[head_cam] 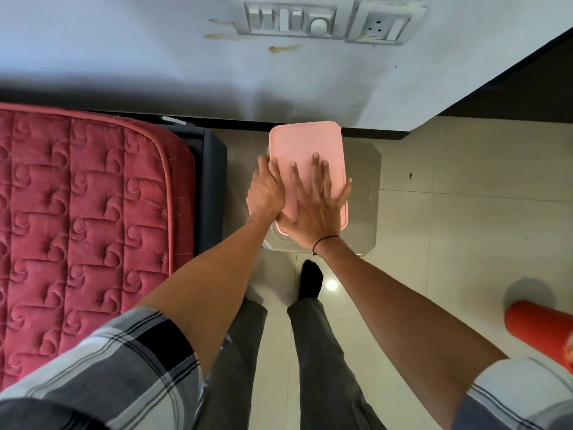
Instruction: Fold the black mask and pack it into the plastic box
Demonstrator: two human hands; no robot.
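Note:
A plastic box with a pink lid (305, 141) stands on a small glass-topped table (362, 169). My right hand (316, 209) lies flat on the lid, fingers spread. My left hand (265, 190) grips the box's left edge, thumb on top of the lid. The lid covers the box, so its inside is hidden. The black mask is not visible anywhere.
A bed with a red quilted mattress (83, 212) and dark frame lies close on the left. A white wall with switches (291, 20) and a socket is straight ahead. An orange object (539, 330) sits on the tiled floor at the right. My legs stand below the table.

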